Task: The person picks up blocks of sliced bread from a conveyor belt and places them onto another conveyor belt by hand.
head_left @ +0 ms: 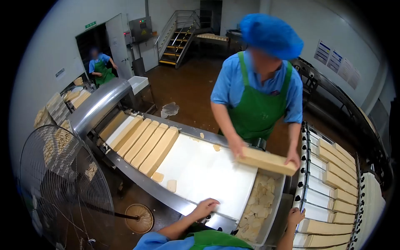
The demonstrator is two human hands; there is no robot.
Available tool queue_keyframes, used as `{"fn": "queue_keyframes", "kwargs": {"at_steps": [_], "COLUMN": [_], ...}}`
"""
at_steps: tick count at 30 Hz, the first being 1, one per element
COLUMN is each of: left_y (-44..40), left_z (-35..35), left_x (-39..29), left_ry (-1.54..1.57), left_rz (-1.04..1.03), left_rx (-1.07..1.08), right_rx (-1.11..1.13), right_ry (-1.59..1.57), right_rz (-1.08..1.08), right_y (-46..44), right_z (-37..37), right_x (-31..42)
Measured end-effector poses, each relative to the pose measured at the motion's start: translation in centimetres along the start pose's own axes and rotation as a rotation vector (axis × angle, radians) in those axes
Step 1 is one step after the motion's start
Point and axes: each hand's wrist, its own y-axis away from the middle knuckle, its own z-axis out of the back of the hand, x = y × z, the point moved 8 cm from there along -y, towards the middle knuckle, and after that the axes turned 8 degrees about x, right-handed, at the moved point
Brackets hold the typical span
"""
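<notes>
My left hand (205,208) is at the near edge of the white conveyor belt (200,162), fingers loosely extended and holding nothing. At the right-hand conveyor, my right hand (296,217) has its fingers curled at the near side rail (305,166). Across from me, a co-worker (260,91) in a blue cap and green apron holds a long pale dough block (266,161) in both hands, above the belt's end. Several similar dough blocks (159,152) lie side by side on the left part of the belt. Flat dough scraps (171,185) lie near its edge.
A bin (281,196) of dough pieces stands between the two conveyors. Rows of dough blocks (339,181) lie between rods on the right conveyor. A large fan (66,187) stands at left. Another person (100,66) is by the far doorway, near metal stairs (177,43).
</notes>
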Motion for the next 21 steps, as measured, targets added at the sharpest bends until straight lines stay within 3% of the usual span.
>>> {"fn": "queue_keyframes", "kwargs": {"at_steps": [4,6,8,13,16,21], "left_y": [3.3,5.0,7.5,11.1,9.8,6.3], "left_z": [9.8,15.3,21.0,30.9,33.4,33.6], "left_x": [3.2,5.6,6.0,11.1,11.5,11.4], "left_ry": [-0.016,-0.076,-0.414,-0.649,-0.507,-0.530], "left_rz": [0.264,0.255,0.109,0.617,0.721,0.717], "left_rx": [-0.327,-0.500,-0.775,-1.004,-0.866,-0.762], "right_rx": [0.119,0.020,0.052,0.119,0.173,0.406], "right_ry": [0.093,-0.035,-0.023,-0.247,-0.386,-0.363], "right_rz": [-0.100,-0.090,0.073,0.462,0.668,0.767], "right_y": [0.9,1.5,1.8,3.7,5.9,9.4], "right_z": [0.6,3.1,2.9,1.7,0.2,-3.7], "right_x": [1.7,5.5,10.5,26.0,35.3,48.9]}}
